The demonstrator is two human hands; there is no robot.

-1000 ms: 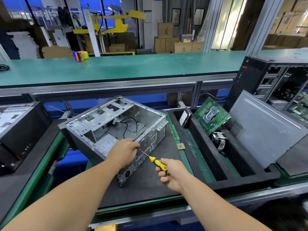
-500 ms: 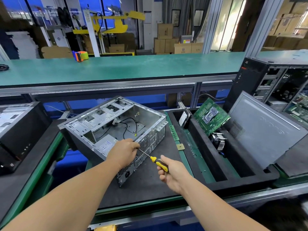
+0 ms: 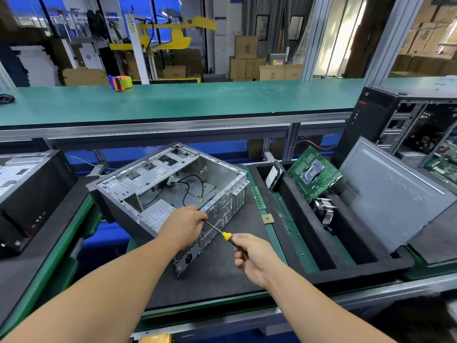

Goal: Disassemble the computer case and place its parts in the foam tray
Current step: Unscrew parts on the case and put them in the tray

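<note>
Little is changed: right hand (image 3: pixel 252 256), wrapped round screwdriver (image 3: pixel 226 235), sits slightly nearer; computer case (image 3: pixel 173 194) is steadied by gripping left hand (image 3: pixel 184 225).

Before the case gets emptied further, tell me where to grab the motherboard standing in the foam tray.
Pinch the motherboard by its raised upper edge, coming from above: it leans tilted in the foam tray slot, lower end buried beside the heatsink, socket face exposed.

green bench (image 3: pixel 173 102) | stacked cardboard boxes (image 3: pixel 247 60) | yellow frame (image 3: pixel 178 33) | blue-lit windows (image 3: pixel 133 11)
</note>
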